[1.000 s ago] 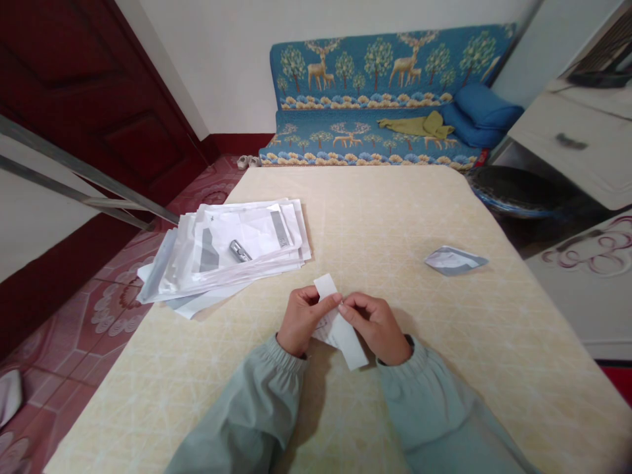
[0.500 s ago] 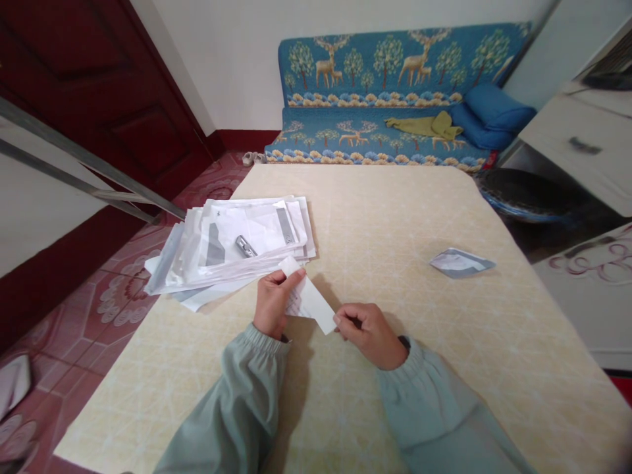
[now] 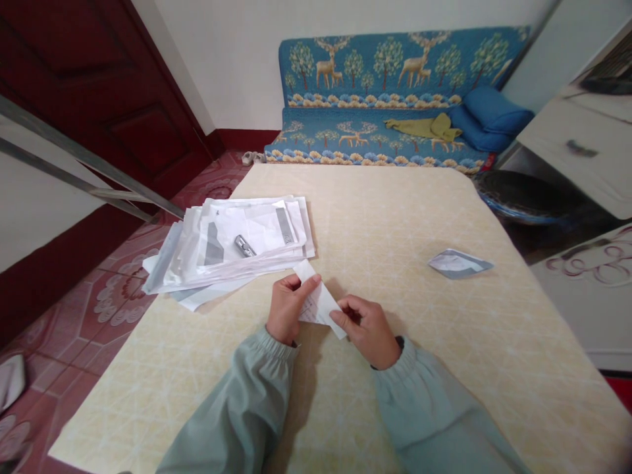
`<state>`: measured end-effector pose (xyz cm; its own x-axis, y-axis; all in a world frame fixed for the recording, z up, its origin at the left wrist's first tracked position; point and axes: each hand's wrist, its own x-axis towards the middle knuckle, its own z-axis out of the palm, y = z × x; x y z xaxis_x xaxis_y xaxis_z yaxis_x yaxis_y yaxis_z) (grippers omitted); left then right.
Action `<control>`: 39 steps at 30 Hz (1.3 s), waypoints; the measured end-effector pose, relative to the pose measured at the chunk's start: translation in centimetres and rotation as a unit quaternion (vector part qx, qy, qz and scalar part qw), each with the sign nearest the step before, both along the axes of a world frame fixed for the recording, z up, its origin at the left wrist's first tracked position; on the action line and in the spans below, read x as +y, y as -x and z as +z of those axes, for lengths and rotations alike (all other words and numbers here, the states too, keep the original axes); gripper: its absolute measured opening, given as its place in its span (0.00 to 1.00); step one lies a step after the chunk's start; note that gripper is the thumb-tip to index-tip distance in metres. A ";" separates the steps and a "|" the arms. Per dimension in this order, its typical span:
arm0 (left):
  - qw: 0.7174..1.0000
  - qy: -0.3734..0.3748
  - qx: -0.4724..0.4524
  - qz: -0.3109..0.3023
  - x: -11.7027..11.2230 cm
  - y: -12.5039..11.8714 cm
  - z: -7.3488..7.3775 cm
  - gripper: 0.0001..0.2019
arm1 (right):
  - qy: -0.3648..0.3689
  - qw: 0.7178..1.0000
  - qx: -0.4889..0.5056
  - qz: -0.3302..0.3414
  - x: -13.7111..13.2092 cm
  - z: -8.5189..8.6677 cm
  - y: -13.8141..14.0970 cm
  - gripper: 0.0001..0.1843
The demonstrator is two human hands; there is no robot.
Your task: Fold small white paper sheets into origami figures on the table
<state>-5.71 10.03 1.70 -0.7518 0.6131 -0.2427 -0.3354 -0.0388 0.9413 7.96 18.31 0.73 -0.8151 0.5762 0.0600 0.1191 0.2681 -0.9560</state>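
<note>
Paper strip (image 3: 320,305) lies pinched between left hand (image 3: 286,308) and right hand (image 3: 364,331).

I can read no word or number clearly from here. On the top sheet of the stack of white packets (image 3: 237,243), near the left edge of the table (image 3: 419,368), I see one small dark mark like a star and a grey strip (image 3: 285,226) with very tiny print. The white paper strip (image 3: 318,306) carries fine printed lines, also too small for me. The folded packet (image 3: 459,263) shows only grey shapes.
</note>
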 end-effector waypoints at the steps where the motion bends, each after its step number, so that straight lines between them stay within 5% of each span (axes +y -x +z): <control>1: 1.000 -0.001 -0.014 -0.017 0.1 -0.2 0.1 0.14 | 0.000 1.000 0.001 -0.003 0.0 -0.1 0.0 0.11; 6: 0.992 0.004 -0.052 -0.119 0.1 -1.1 0.7 0.16 | -0.023 0.999 0.036 -0.023 0.2 -0.3 0.0 0.13; 9: 0.993 0.005 -0.055 -0.108 0.1 -1.2 0.8 0.15 | -0.042 0.997 0.054 -0.022 0.3 0.0 -0.2 0.12; 18: 0.999 -0.025 -0.030 0.017 -0.3 1.4 0.0 0.13 | -0.035 0.997 0.066 -0.009 0.4 0.5 -0.5 0.10; 24: 0.977 -0.089 -0.034 0.191 -1.5 4.6 0.2 0.13 | 0.017 0.997 0.072 -0.024 0.7 0.5 -0.9 0.13; 26: 0.987 -0.088 -0.040 0.131 -1.4 3.8 0.5 0.14 | 0.036 0.995 0.075 -0.048 0.6 0.3 -0.9 0.13; 32: 0.975 -0.053 -0.059 -0.209 -0.6 -0.4 1.3 0.23 | 0.053 0.993 0.080 -0.069 0.3 0.0 -0.7 0.12; 34: 0.977 -0.009 -0.032 -0.212 -0.5 -0.9 1.3 0.18 | 0.028 0.996 0.072 -0.043 0.3 0.3 -0.7 0.14; 39: 0.997 0.023 0.007 -0.073 -0.5 -0.1 0.7 0.14 | 0.019 0.998 0.060 -0.011 0.4 0.7 -0.7 0.14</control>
<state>-5.57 9.53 2.36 -0.6584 0.7048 -0.2641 -0.3219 0.0535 0.9453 8.70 18.71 1.44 -0.7902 0.5979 0.1347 0.0085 0.2304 -0.9731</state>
